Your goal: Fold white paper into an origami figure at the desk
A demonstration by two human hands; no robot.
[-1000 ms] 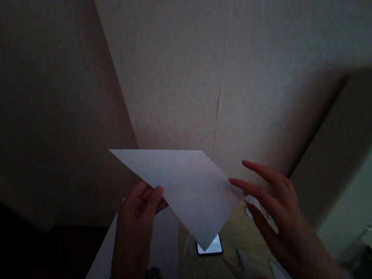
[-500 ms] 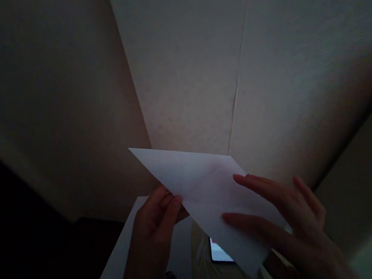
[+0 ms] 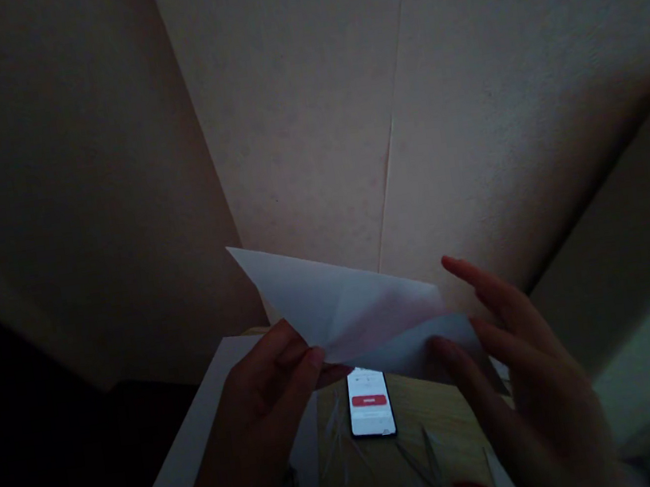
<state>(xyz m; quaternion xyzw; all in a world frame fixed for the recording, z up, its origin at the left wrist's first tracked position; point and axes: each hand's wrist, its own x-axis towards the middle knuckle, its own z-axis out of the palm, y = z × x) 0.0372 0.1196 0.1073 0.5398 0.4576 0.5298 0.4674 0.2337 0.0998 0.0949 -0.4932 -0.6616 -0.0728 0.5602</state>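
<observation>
A white sheet of paper (image 3: 333, 299) is held up in front of me, its pointed corner toward the upper left. Its lower right part bends up in a fold. My left hand (image 3: 279, 395) pinches the lower left edge between thumb and fingers. My right hand (image 3: 518, 369) grips the folded right side, thumb on the near face and other fingers behind or beside it; the index finger sticks out past the edge. Beneath the paper lies a phone (image 3: 370, 405) with a lit screen and a red button.
On the wooden table (image 3: 408, 401) lie open scissors (image 3: 426, 467) with red handles, blades pointing away from me, and thin pale strips (image 3: 342, 451). More white paper (image 3: 207, 437) lies at the left. A pale wall (image 3: 295, 119) rises close behind.
My right thumb has turned the paper's lower right part upward into a fold. The phone and scissors now show below it. My left hand still pinches the edge.
</observation>
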